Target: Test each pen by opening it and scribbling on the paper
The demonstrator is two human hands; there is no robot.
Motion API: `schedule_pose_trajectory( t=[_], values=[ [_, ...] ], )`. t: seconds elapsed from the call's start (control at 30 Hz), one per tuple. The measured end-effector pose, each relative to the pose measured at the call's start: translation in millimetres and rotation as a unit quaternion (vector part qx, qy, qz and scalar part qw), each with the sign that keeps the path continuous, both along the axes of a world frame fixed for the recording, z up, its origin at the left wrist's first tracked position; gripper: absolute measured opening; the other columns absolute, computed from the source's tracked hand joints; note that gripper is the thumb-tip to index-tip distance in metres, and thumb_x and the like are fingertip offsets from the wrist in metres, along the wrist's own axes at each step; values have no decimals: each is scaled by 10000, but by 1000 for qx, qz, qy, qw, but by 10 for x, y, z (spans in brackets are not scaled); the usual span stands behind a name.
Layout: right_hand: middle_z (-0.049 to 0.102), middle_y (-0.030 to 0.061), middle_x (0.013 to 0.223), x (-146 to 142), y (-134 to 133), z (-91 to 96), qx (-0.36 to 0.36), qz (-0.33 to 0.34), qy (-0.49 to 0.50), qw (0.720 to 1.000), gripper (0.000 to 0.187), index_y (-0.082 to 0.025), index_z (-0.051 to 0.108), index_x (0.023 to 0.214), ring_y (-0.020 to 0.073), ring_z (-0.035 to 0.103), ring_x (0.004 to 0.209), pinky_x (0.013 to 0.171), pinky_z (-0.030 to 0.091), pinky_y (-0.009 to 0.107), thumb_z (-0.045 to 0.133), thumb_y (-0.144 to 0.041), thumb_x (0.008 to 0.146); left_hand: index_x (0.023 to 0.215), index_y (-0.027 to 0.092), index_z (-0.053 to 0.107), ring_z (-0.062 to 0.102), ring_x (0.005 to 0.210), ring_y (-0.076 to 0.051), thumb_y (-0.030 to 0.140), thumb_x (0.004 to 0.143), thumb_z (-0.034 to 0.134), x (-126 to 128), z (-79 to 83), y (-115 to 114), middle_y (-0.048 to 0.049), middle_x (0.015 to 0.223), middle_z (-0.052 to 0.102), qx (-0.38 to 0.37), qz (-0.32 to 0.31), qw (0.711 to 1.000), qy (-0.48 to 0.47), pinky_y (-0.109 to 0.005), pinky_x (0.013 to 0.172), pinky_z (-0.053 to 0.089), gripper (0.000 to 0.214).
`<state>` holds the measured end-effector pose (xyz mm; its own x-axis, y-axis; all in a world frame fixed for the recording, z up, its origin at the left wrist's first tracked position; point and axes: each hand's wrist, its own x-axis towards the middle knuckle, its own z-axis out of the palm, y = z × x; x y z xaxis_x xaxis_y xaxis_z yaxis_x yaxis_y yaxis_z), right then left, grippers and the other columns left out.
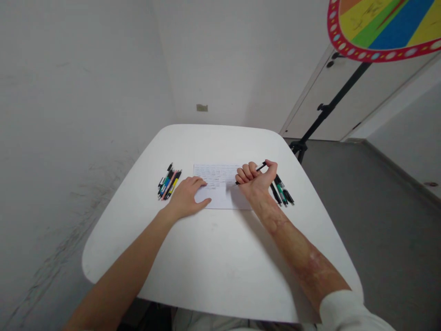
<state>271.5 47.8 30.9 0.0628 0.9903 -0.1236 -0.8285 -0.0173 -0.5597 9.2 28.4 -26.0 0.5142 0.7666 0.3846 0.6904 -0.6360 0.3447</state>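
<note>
A white sheet of paper (pixel 220 177) with faint handwriting lies in the middle of the white table (pixel 213 257). My left hand (pixel 188 196) rests flat on the sheet's left edge, fingers stretched out. My right hand (pixel 257 178) is closed around a black pen (pixel 262 166), its tip touching the paper near the written lines. A bundle of several pens (pixel 168 184) lies just left of my left hand. A second group of pens (pixel 282 193) lies just right of my right wrist.
The table stands in a corner against white walls. A black tripod stand (pixel 327 110) carries a colourful wheel (pixel 386 27) at the upper right, in front of a door. Grey floor (pixel 379 220) extends to the right.
</note>
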Motion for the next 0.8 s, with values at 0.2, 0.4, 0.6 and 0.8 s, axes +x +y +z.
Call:
schedule_pose_trajectory(
  t=[0.2,0.4,0.6,0.8],
  values=[
    [145,-73,510,21,-51,-65,0,14,39,999,598,-275,146,639,131,122,481,421,146,306,524,-642,923,1394,243,652,611,1312,-367,603,871,863,-56,-13,22,-137,1447,655,-22,-23,999,12,-586,1185,498,669],
    [140,-74,520,58,-52,-59,14,9,14,1000,635,-276,161,617,134,98,494,421,157,316,532,-686,926,1392,248,657,609,1306,-370,600,873,864,-45,-31,20,-139,1441,654,-20,-22,999,14,-587,1180,499,661],
    [122,-62,522,23,-56,-80,9,-4,-68,998,654,-276,158,589,148,89,514,430,179,333,460,-753,919,1368,248,665,620,1284,-366,577,874,882,-41,-31,11,-138,1428,660,-8,-23,1000,12,-585,1156,516,631],
    [122,-60,524,23,-56,-85,16,3,-95,995,684,-276,172,555,145,114,500,426,195,334,456,-792,901,1372,246,674,615,1300,-366,582,874,879,-46,-35,17,-139,1431,660,-12,-26,1000,7,-584,1163,514,635]
  ],
)
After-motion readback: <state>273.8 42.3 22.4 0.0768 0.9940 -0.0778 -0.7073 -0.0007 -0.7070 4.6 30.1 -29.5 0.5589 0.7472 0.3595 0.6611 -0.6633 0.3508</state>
